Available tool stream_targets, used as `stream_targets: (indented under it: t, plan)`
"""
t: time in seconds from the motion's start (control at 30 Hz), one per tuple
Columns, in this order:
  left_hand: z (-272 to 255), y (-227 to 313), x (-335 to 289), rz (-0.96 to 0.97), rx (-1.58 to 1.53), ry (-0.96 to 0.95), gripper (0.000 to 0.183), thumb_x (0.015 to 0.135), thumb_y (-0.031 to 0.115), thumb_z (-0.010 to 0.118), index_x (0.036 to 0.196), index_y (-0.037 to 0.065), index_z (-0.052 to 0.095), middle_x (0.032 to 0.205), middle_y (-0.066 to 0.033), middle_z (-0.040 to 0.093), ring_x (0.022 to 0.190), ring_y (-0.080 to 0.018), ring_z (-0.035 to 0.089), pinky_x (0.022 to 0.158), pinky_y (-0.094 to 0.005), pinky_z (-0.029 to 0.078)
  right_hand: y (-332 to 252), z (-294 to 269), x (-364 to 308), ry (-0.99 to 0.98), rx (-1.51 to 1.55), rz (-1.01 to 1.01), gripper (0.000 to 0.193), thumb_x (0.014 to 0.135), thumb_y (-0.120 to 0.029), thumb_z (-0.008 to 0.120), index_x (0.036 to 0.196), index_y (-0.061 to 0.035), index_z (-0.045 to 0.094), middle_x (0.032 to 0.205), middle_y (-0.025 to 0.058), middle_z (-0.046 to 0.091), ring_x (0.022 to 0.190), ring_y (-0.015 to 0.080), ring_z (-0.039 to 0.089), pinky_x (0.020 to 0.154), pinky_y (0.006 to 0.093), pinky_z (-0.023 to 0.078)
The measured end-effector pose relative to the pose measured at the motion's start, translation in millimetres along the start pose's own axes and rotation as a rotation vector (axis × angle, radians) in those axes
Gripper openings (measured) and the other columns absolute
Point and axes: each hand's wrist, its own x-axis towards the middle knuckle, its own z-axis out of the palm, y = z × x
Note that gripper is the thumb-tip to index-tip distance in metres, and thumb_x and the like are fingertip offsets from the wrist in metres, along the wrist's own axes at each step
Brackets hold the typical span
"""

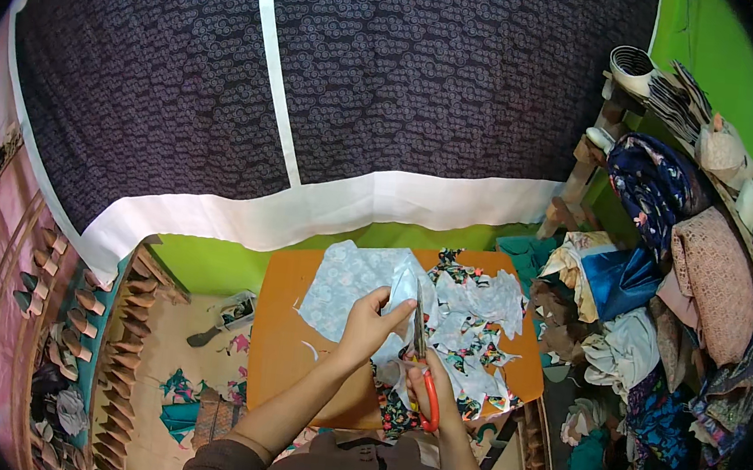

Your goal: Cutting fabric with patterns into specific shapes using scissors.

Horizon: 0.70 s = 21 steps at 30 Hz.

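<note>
My left hand [372,323] is closed on a light blue fabric piece [406,280], pinching it above the table. In my right hand [436,383] is a pair of scissors [430,401] with red handles, its blades pointing away from me along the right edge of that piece. A larger pale blue patterned cloth [344,288] lies flat on the orange-brown table [282,317], left of my hands. To the right, pale scraps [474,303] are spread over dark floral fabric [395,416]. Whether the blades are parted is hard to make out.
Wooden shoe forms [126,362] line a rack at the left. Piled cloths and a beige cushion-like bundle [716,281] crowd the right side. A dark patterned curtain [427,86] with a white border hangs beyond the table. Teal scraps [180,417] lie on the floor.
</note>
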Motion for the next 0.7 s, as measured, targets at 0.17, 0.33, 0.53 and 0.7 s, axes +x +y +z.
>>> stream_targets:
  t: [0.17,0.33,0.53,0.7]
  plan:
    - [2,1,-2,0.029,0.208,-0.064,0.025,0.076,0.021,0.061,0.074,-0.003,0.056,0.06,-0.003,0.052,0.059,-0.0061,0.043,0.053,-0.0235,0.037,20,-4,-1,0.013,-0.081,-0.063,0.031,0.085,-0.032,0.048,0.097,-0.0034,0.041,0.075,0.0022,0.047,0.066,0.0099,0.045,0.058,0.0236,0.039]
    - [4,-3,-4,0.024,0.087,-0.085,0.024,0.077,0.02,0.061,0.076,-0.003,0.057,0.061,-0.0031,0.053,0.059,-0.006,0.043,0.053,-0.0234,0.037,15,2,-4,0.012,0.045,-0.021,0.03,0.086,-0.033,0.046,0.094,-0.0049,0.041,0.069,-0.0006,0.043,0.057,0.0065,0.04,0.049,0.0205,0.036]
    - [2,7,-6,0.009,0.1,-0.076,0.023,0.077,0.019,0.061,0.076,-0.003,0.057,0.063,-0.0041,0.055,0.06,-0.0058,0.045,0.054,-0.0234,0.038,8,9,-7,-0.024,0.155,0.099,0.04,0.084,-0.042,0.047,0.1,-0.007,0.036,0.076,0.0003,0.041,0.053,0.0045,0.032,0.043,0.017,0.028]
    - [0,1,-5,0.023,0.165,-0.113,0.022,0.076,0.019,0.061,0.075,-0.003,0.057,0.065,-0.0044,0.057,0.061,-0.0052,0.046,0.054,-0.0231,0.038,13,13,-4,0.038,0.211,0.008,0.037,0.084,-0.04,0.048,0.1,-0.0071,0.039,0.068,-0.0007,0.043,0.054,0.0044,0.04,0.046,0.0176,0.035]
